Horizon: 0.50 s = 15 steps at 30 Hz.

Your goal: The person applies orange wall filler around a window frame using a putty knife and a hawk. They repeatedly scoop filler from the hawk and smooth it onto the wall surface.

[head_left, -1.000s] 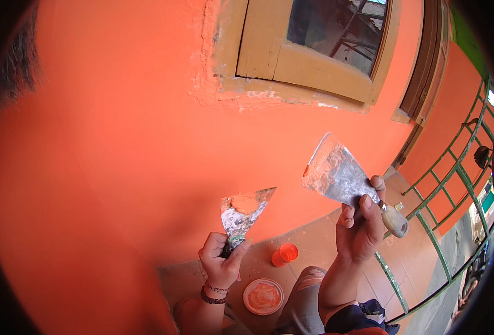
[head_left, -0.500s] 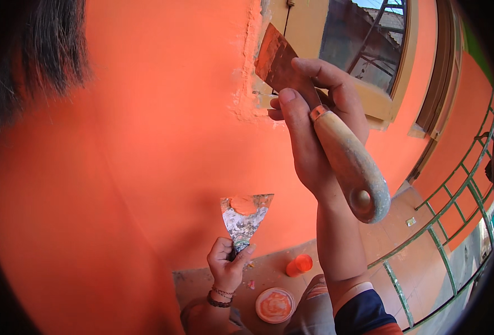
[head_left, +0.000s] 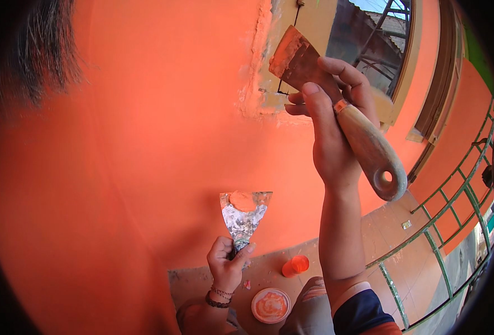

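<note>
Held, one per hand, as two tools: in the left hand (head_left: 225, 269), one flared, paint-spotted steel scraper (head_left: 241, 224) pointing upward from the closed grip, with one dollop of orange paste (head_left: 242, 201); in the right hand (head_left: 336, 148), one wooden-handled, dark-bladed scraper (head_left: 368, 143). Below and between both grips, one cylindrical orange cup (head_left: 295, 266) and one round, white-rimmed disc (head_left: 271, 305). Relative to one second earlier, levelled at the left grip; raised at the right, before the yellow-brown wooden window frame (head_left: 315, 22), with contact impossible to tell.

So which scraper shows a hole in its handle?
The scraper in the right hand; the other scraper has its handle mostly hidden in the left hand.
</note>
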Each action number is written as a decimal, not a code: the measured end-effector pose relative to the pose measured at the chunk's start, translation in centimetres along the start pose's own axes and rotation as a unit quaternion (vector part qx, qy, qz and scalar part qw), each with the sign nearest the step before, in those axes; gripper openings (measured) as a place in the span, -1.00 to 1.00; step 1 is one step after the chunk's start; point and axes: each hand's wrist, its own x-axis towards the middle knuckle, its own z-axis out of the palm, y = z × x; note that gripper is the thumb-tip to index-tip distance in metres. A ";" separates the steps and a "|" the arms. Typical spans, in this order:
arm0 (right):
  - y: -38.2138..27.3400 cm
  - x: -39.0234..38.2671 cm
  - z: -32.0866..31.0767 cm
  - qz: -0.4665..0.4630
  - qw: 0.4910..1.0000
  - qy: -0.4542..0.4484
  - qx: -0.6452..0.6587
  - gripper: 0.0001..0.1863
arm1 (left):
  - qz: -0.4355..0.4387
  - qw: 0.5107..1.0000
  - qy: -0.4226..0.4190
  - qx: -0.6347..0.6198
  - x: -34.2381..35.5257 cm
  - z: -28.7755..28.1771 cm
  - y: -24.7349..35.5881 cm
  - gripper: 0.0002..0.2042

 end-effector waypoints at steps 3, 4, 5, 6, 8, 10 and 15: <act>-0.1 -0.5 -0.2 0.017 1.000 0.003 0.001 -0.74 | 0.004 1.000 0.006 0.000 0.0 0.1 -0.1 -0.77; -0.1 -0.6 -0.3 0.027 1.000 0.003 0.002 -0.74 | 0.005 1.000 0.010 -0.005 -0.1 0.1 -0.1 -0.77; -0.1 -0.6 -0.4 0.030 1.000 0.004 0.007 -0.74 | 0.005 1.000 0.014 -0.009 -0.1 0.2 -0.1 -0.76; 0.0 -0.6 -0.5 0.033 0.999 0.005 0.013 -0.75 | 0.004 1.000 0.019 -0.011 -0.2 0.4 -0.1 -0.75; -0.1 -0.8 -0.7 0.034 0.999 0.003 0.021 -0.76 | 0.016 0.999 0.037 -0.013 -0.4 0.5 -0.1 -0.75; -0.1 -1.0 -0.7 0.033 0.999 0.005 0.028 -0.77 | 0.026 0.998 0.054 -0.021 -0.6 0.8 -0.2 -0.76; 0.2 -0.6 -0.5 -0.001 1.000 -0.001 0.006 -0.77 | 0.028 0.997 0.057 -0.034 -0.6 0.8 0.1 -0.77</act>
